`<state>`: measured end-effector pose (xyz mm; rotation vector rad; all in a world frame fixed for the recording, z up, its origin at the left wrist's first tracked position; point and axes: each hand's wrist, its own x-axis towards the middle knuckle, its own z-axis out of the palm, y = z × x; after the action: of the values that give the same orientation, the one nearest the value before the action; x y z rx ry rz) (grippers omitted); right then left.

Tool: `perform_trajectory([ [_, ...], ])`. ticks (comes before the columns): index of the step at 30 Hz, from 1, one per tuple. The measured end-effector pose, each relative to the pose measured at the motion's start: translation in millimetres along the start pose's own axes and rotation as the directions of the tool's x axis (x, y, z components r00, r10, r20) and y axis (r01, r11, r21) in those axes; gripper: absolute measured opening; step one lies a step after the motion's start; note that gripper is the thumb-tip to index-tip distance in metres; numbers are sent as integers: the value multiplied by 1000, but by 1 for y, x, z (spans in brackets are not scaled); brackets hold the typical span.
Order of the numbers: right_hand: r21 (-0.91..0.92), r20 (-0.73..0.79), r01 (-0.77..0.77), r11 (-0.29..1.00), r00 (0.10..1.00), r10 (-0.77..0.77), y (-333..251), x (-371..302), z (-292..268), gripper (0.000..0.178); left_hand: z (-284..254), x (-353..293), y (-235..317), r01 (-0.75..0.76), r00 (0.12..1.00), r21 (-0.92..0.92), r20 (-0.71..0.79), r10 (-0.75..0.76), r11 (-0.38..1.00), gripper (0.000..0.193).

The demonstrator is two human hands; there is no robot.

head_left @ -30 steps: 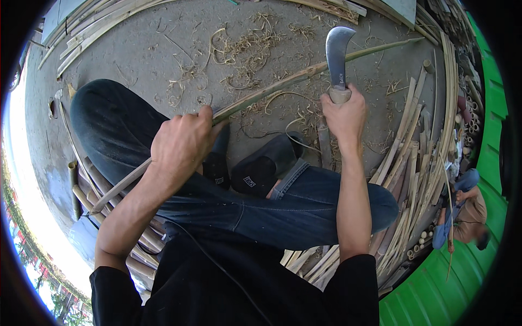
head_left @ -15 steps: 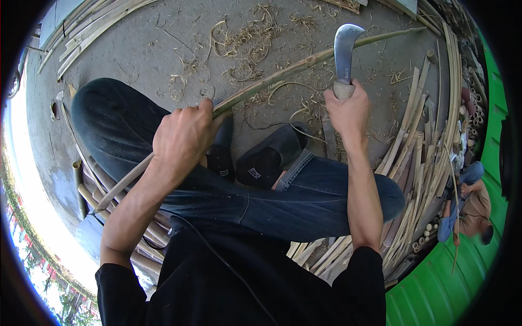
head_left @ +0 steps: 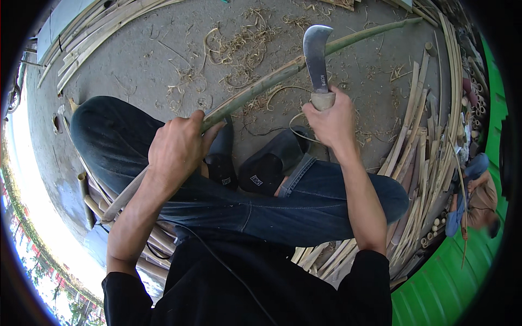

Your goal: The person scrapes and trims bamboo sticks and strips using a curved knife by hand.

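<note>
A long green bamboo strip point(head_left: 261, 86) slants from under my left forearm, across my thigh, up to the far right. My left hand point(head_left: 178, 142) is closed around it above my left knee. In my right hand point(head_left: 333, 120) is the pale handle of a billhook knife point(head_left: 316, 58), its fingers wrapped round the grip. The curved blade points away from me and overlaps the strip's middle in view; whether the edge touches the bamboo I cannot tell. Below the hands are my dark shoes point(head_left: 260, 179) and bent legs in jeans.
Curly bamboo shavings point(head_left: 239, 51) litter the concrete floor. Piles of split bamboo point(head_left: 410, 146) lie on the right, more strips point(head_left: 89, 35) at the far left. Cut poles point(head_left: 87, 201) rest by my left leg. Another person point(head_left: 481, 195) sits at the right near a green corrugated sheet point(head_left: 451, 282).
My right hand and the billhook have moved left along the bamboo strip. My left hand has shifted slightly left and down, still gripping the strip.
</note>
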<state>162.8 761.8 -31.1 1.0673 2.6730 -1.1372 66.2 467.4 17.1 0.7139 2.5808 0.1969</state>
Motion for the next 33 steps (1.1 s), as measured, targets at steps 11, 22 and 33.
perform_trajectory([
  [11,-1,-36,-46,999,998,46,12,7,-20,32,5,0,-1,-54,998,44,-40,56,998,44],
  [22,25,-7,102,994,995,-102,7,-10,1,40,-1,0,6,-27,998,48,-46,29,998,42],
  [33,306,-166,-81,949,977,137,-10,8,-37,38,-1,1,19,-18,997,74,-74,23,997,44],
])
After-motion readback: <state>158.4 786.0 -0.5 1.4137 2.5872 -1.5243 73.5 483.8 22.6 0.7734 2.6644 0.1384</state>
